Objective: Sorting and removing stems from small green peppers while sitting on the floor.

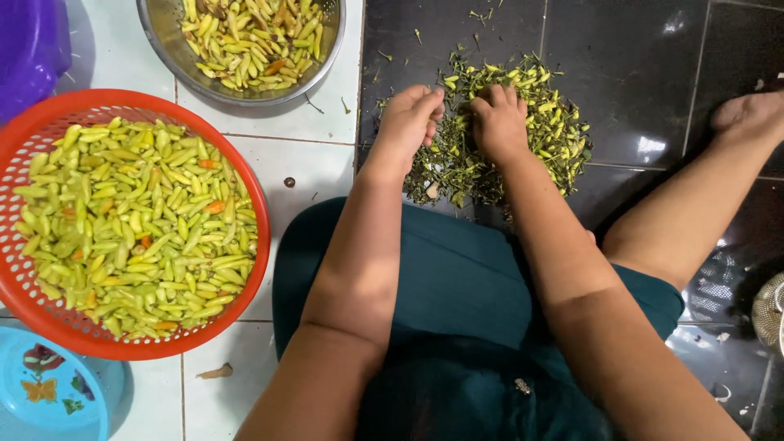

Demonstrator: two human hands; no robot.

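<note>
- Head view: I see a pile of green chilli stems [539, 131] on the dark floor tiles [645, 65], far centre.
- My left hand [408, 122] and right hand [498, 122] rest curled on the pile; I cannot tell what either grip holds.
- Fingertips are buried in stems.
- Left, a red basket [24, 302] and a half-cropped steel bowl [163, 41] hold yellow-green chillies [139, 229].

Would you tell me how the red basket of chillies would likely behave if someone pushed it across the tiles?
The red basket is heaped with chillies, so it probably feels fairly heavy. Its wide, low shape suggests it would slide on the glossy white tiles rather than tip. The perforated plastic wall may flex a little.
</note>
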